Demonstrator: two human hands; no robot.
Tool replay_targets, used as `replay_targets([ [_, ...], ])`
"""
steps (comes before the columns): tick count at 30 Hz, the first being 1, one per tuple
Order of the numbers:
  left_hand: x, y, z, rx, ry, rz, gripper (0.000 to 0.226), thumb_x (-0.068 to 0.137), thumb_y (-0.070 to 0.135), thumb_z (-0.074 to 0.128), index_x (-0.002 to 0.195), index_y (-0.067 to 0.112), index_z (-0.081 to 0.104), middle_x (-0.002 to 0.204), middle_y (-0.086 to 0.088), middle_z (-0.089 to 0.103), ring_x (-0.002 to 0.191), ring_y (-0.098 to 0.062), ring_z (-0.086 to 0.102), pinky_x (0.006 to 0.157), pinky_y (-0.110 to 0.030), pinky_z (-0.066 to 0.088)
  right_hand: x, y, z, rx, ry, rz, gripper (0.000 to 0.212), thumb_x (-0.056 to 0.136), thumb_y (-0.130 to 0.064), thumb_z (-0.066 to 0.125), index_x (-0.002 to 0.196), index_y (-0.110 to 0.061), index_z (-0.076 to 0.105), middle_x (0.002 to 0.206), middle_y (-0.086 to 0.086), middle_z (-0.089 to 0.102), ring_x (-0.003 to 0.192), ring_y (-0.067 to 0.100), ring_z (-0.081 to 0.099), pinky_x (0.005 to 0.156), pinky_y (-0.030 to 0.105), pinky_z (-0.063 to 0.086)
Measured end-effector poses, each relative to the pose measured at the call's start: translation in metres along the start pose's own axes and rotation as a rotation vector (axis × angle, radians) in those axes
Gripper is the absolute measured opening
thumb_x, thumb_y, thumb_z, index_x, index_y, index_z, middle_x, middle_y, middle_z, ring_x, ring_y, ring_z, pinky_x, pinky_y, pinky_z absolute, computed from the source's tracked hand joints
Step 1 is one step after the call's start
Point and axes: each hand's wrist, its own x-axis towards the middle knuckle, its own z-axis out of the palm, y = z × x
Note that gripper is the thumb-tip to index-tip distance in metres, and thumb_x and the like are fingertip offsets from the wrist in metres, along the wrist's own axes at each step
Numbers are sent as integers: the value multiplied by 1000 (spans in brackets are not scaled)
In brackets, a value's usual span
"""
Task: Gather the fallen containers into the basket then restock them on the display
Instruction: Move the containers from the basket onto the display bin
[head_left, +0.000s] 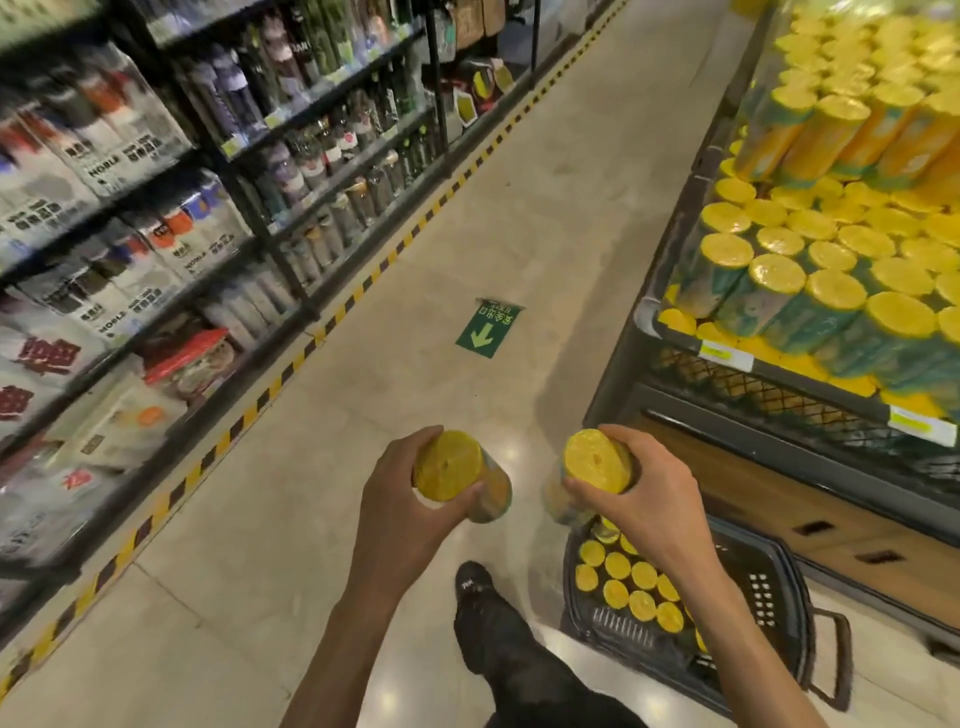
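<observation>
My left hand (400, 499) grips one yellow-lidded cylindrical container (457, 475), lid turned toward me. My right hand (649, 493) grips a second yellow-lidded container (592, 462) the same way. Both are held at waist height above the floor, just left of and above a dark plastic basket (769, 597) on the floor. Several more yellow-lidded containers (623, 582) stand upright inside the basket, partly hidden by my right forearm. On the right, the display (810, 280) holds stacked tiers of the same containers.
A dark shelving unit (171, 218) of bottles and cartons runs along the left, edged by yellow-black floor tape (270, 395). A green arrow sticker (485, 330) lies on the tiled aisle ahead. My leg and black shoe (483, 597) stand beside the basket. Wooden drawers (810, 525) sit under the display.
</observation>
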Motion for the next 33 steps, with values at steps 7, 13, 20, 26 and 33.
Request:
replay_targets([
  [7,117,1,-17,52,-65,132,77,63,64,75,131,34,54,120,19,56,107,-6,56,84,-35,55,84,-30,19,51,100,29,70,65,-62,80,125,-37,56,114,-19,60,103,5,57,84,29,51],
  [13,213,16,-10,57,-119,233,82,62,67,71,133,31,54,122,16,58,107,-7,57,85,-34,55,145,-44,13,90,214,77,66,67,-54,82,125,-35,56,115,-18,60,104,3,56,87,28,50],
  [20,306,31,23,25,-242,296,78,63,56,78,132,26,56,121,11,60,104,-6,57,84,-33,56,193,-43,4,92,357,218,71,67,-55,82,129,-31,56,121,-15,60,109,5,55,91,29,49],
  [26,387,52,75,-11,-433,402,76,62,60,79,129,31,57,122,13,59,107,-9,58,85,-36,56,240,-41,-6,104,475,350,72,66,-58,81,129,-33,56,121,-19,58,109,2,53,87,22,44],
  [33,475,111,142,-55,-643,576,66,61,58,79,120,39,57,114,20,58,102,-5,56,85,-38,53,296,-40,-38,47,646,514,71,67,-50,84,130,-29,57,123,-12,59,106,1,49,85,22,39],
])
